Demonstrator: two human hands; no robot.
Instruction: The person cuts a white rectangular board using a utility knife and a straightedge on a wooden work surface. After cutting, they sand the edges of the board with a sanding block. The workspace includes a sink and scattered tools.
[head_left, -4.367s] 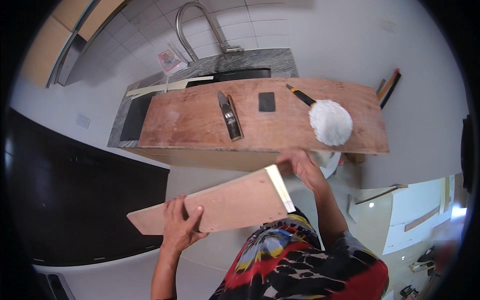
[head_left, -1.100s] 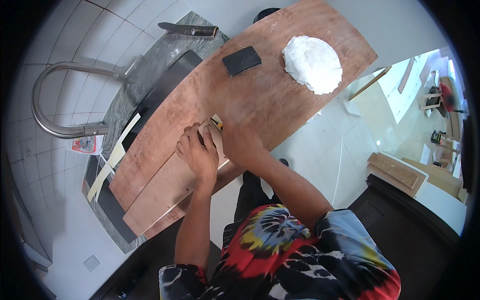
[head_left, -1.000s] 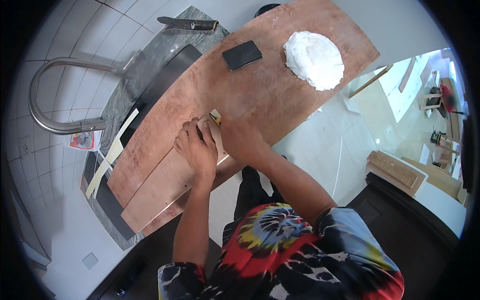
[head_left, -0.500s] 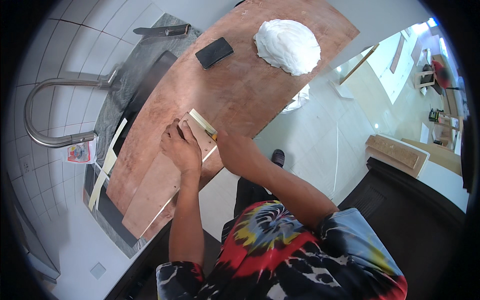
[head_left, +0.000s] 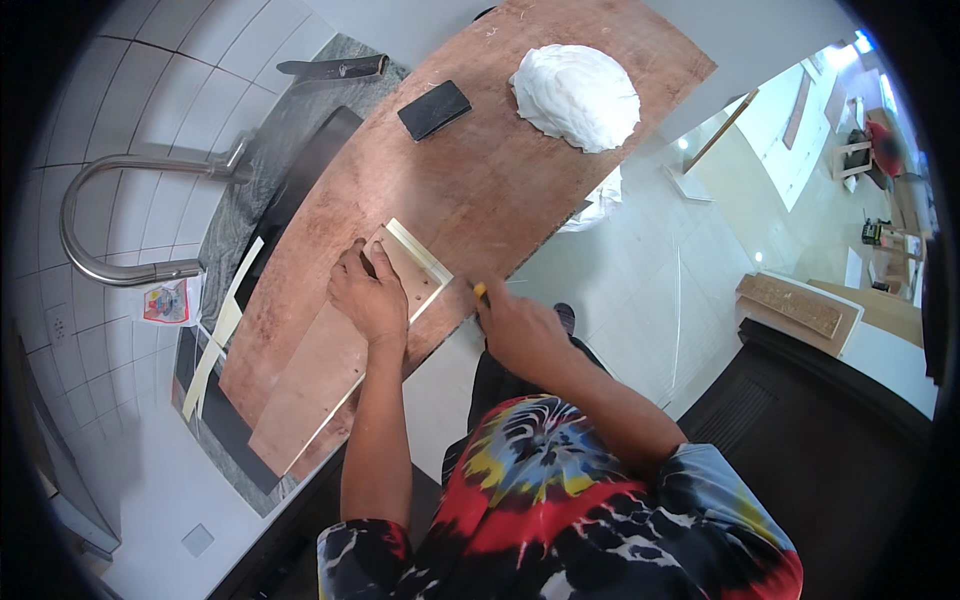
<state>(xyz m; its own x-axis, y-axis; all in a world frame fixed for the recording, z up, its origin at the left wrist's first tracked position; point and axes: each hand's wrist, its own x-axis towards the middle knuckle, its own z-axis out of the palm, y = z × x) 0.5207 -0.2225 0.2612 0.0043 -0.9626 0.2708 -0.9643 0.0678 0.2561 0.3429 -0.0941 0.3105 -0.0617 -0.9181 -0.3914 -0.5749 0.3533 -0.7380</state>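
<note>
A long narrow brown panel (head_left: 318,385) with pale edges and several small holes lies on a larger brown wooden board. At its far end runs a pale edge strip (head_left: 415,247). My left hand (head_left: 370,303) rests on the panel near that end, fingers bent, with something dark and narrow between thumb and fingers that I cannot make out. To the right, off the panel's corner, my right hand (head_left: 525,335) is closed around a yellow utility knife (head_left: 481,292); most of it is hidden in the fist.
The larger brown board (head_left: 470,190) spans a sink with a curved metal tap (head_left: 75,225). On it lie a black rectangular block (head_left: 434,110) and a bundled white cloth (head_left: 577,97). Pale strips (head_left: 222,325) hang at the left; a dark cabinet (head_left: 800,420) stands right.
My right hand has moved right and toward me with the knife, away from the panel's end, uncovering the corner. My left hand stays in place on the panel.
</note>
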